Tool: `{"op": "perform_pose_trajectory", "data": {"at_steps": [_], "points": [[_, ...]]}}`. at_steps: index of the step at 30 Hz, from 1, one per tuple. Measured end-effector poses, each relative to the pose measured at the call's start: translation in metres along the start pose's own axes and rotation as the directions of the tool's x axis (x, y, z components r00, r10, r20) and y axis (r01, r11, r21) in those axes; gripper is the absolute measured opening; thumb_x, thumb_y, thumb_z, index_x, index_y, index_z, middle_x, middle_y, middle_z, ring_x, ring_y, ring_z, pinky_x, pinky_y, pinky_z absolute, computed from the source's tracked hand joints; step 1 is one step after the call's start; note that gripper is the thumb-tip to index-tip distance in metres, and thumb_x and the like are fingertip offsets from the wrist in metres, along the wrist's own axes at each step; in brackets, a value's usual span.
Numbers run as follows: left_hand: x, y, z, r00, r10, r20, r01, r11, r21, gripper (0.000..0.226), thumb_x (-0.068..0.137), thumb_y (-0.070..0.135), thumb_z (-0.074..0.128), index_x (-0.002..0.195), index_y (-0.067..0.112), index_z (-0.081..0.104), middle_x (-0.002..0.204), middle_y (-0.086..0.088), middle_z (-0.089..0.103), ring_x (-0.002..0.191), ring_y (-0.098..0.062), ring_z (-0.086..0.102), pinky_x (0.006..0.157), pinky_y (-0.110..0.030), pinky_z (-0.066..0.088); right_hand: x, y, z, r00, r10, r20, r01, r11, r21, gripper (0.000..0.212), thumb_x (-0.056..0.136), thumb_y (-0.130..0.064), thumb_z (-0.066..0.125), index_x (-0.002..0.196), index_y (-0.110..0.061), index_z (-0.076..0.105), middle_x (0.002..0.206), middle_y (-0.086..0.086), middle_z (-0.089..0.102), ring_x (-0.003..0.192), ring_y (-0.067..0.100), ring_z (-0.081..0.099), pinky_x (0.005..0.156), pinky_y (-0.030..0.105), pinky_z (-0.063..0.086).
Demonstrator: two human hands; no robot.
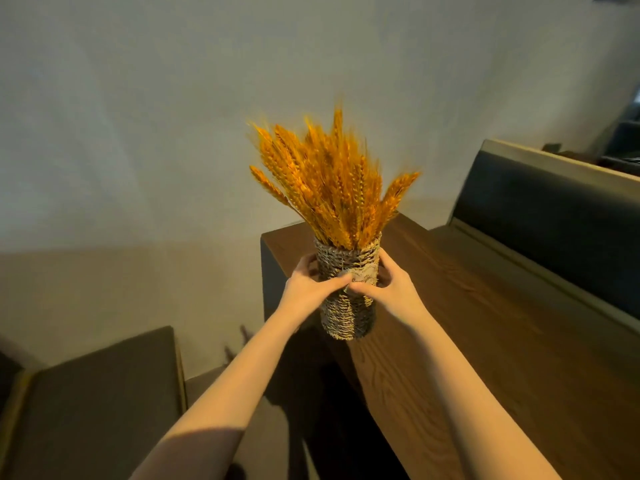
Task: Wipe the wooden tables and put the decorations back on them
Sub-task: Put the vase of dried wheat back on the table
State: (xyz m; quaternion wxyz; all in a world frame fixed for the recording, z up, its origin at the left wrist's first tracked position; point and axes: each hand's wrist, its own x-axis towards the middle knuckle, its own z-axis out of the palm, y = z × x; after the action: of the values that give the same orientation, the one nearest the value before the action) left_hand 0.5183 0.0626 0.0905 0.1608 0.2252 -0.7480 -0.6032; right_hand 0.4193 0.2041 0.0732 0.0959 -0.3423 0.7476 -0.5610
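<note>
I hold a woven vase (347, 299) with both of my hands. My left hand (307, 289) is on its left side and my right hand (394, 292) is on its right side. The fingers (304, 263) of my left hand curl round the back of the vase, and the thumb lies across the front. My right hand does the same from the other side. My two thumbs almost meet in the middle, just below a small pale tag (363, 275) on the front of the vase. So both hands are wrapped tight on the vase.

The vase stands up straight. It is made of twisted straw rope. It is full of orange wheat stalks (334, 181) that fan out at the top.

The vase is at the near left edge of the brown wooden surface (491, 341), close to its far corner. I cannot tell if its bottom touches the wood or is just above it.

A dark padded bench (554, 216) runs along the right side of the surface. Another dark seat (100, 393) is down on my left, well apart from the vase. A pale wall (173, 116) is behind it all.
</note>
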Motion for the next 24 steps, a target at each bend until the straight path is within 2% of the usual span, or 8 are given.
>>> {"op": "perform_pose_trajectory", "data": {"at_steps": [2, 5, 8, 11, 13, 17, 21, 24], "points": [[0.030, -0.001, -0.008, 1.000, 0.004, 0.009, -0.005, 1.000, 0.025, 0.092, 0.054, 0.046, 0.084, 0.133, 0.021, 0.043, 0.128, -0.005, 0.058, 0.111, -0.018, 0.060, 0.099, -0.041, 0.048, 0.028, 0.004, 0.005, 1.000, -0.019, -0.009, 0.019, 0.999, -0.043, 0.082, 0.067, -0.045, 0.078, 0.139, -0.030, 0.041, 0.132, -0.005, 0.054, 0.128, 0.016, 0.044, 0.106, 0.040, 0.040], [0.087, -0.005, -0.016, 0.999, 0.008, 0.038, -0.009, 1.000, 0.024, 0.091, 0.061, 0.042, 0.083, 0.136, 0.019, 0.039, 0.132, -0.004, 0.054, 0.117, -0.020, 0.056, 0.100, -0.037, 0.046, 0.082, 0.022, 0.014, 1.000, 0.015, -0.013, -0.016, 0.998, -0.069, 0.081, 0.072, -0.036, 0.079, 0.141, -0.028, 0.038, 0.133, -0.005, 0.048, 0.131, 0.019, 0.038, 0.107, 0.039, 0.036], [0.148, -0.016, -0.023, 0.999, 0.020, 0.038, -0.021, 0.999, 0.028, 0.082, 0.069, 0.033, 0.081, 0.137, 0.018, 0.037, 0.134, -0.005, 0.053, 0.121, -0.019, 0.052, 0.103, -0.037, 0.044, 0.138, 0.044, 0.024, 0.999, 0.047, -0.016, -0.048, 0.996, -0.082, 0.095, 0.059, -0.058, 0.074, 0.142, -0.030, 0.037, 0.136, 0.000, 0.048, 0.131, 0.017, 0.040, 0.108, 0.040, 0.037], [0.203, -0.024, -0.027, 0.999, 0.026, 0.046, -0.029, 0.998, 0.053, 0.083, 0.069, 0.033, 0.081, 0.137, 0.018, 0.036, 0.135, -0.004, 0.053, 0.122, -0.020, 0.052, 0.105, -0.040, 0.042, 0.189, 0.066, 0.030, 0.999, 0.052, -0.016, -0.053, 0.996, -0.076, 0.098, 0.056, -0.063, 0.071, 0.142, -0.030, 0.038, 0.136, 0.000, 0.050, 0.128, 0.017, 0.043, 0.107, 0.045, 0.038], [0.242, -0.027, -0.029, 0.999, 0.008, 0.053, -0.011, 0.998, 0.056, 0.084, 0.068, 0.034, 0.081, 0.137, 0.017, 0.036, 0.135, -0.005, 0.053, 0.121, -0.020, 0.052, 0.104, -0.042, 0.043, 0.223, 0.077, 0.033, 0.997, 0.066, -0.035, -0.068, 0.996, -0.066, 0.092, 0.058, -0.058, 0.076, 0.139, -0.033, 0.039, 0.135, -0.002, 0.052, 0.126, 0.015, 0.046, 0.106, 0.045, 0.039], [0.315, -0.029, -0.035, 0.998, -0.021, 0.063, 0.018, 0.999, 0.043, 0.081, 0.070, 0.032, 0.081, 0.136, 0.016, 0.037, 0.133, -0.005, 0.053, 0.121, -0.021, 0.052, 0.104, -0.042, 0.043, 0.289, 0.092, 0.040, 0.995, 0.086, -0.055, -0.089, 0.995, -0.050, 0.075, 0.073, -0.023, 0.079, 0.135, -0.036, 0.038, 0.130, -0.010, 0.054, 0.120, 0.010, 0.051, 0.106, 0.041, 0.040], [0.371, -0.042, -0.035, 0.993, -0.074, 0.096, 0.072, 0.997, 0.023, 0.080, 0.071, 0.028, 0.080, 0.138, 0.017, 0.037, 0.133, -0.005, 0.051, 0.121, -0.021, 0.051, 0.102, -0.039, 0.043, 0.335, 0.112, 0.046, 0.989, 0.131, -0.066, -0.134, 0.990, -0.037, 0.073, 0.075, -0.015, 0.078, 0.129, -0.041, 0.037, 0.118, -0.026, 0.053, 0.115, 0.005, 0.052, 0.100, 0.030, 0.042], [0.411, -0.047, -0.034, 0.987, -0.107, 0.120, 0.108, 0.994, -0.005, 0.079, 0.071, 0.028, 0.080, 0.137, 0.018, 0.038, 0.129, -0.002, 0.053, 0.116, -0.018, 0.052, 0.099, -0.039, 0.046, 0.371, 0.126, 0.051, 0.982, 0.161, -0.097, -0.163, 0.986, -0.017, 0.073, 0.075, -0.013, 0.077, 0.132, -0.038, 0.038, 0.121, -0.019, 0.054, 0.119, 0.008, 0.050, 0.098, 0.027, 0.041]]}}
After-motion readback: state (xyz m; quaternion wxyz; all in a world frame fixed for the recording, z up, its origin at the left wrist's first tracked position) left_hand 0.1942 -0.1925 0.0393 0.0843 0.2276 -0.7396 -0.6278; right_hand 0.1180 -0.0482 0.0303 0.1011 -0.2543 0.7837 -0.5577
